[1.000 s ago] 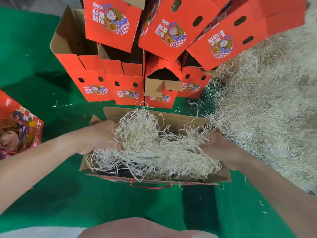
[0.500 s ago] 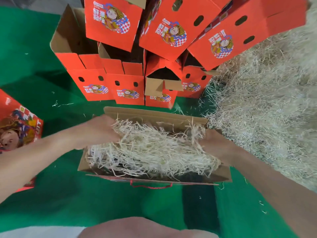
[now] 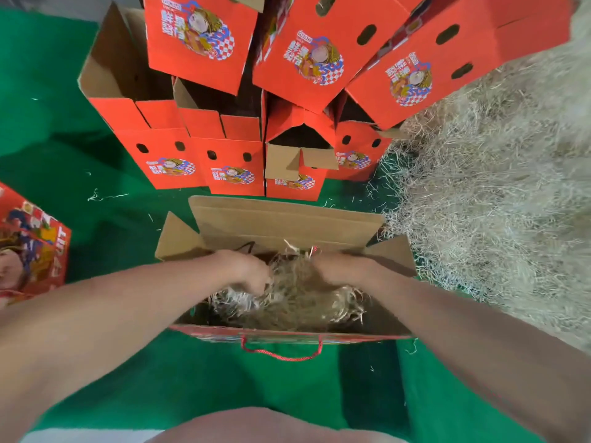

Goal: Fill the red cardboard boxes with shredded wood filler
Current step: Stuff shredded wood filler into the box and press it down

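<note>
shredded wood filler (image 3: 297, 298) is pressed into the open box (image 3: 287, 222) by left hand (image 3: 246, 270) and right hand (image 3: 339, 270); the buried fingers' grip cannot be told.

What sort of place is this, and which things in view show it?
Likely a packing area: stacked red boxes, a large heap of filler beside them on a green mat, and an open box partly filled.

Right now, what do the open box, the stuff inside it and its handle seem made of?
The open box: cardboard, probably corrugated, matte brown inside, printed red outside. The filler: pale, thin, curly strands, likely shredded wood. The handle: red cord, seemingly twisted; fibre unclear.
</note>
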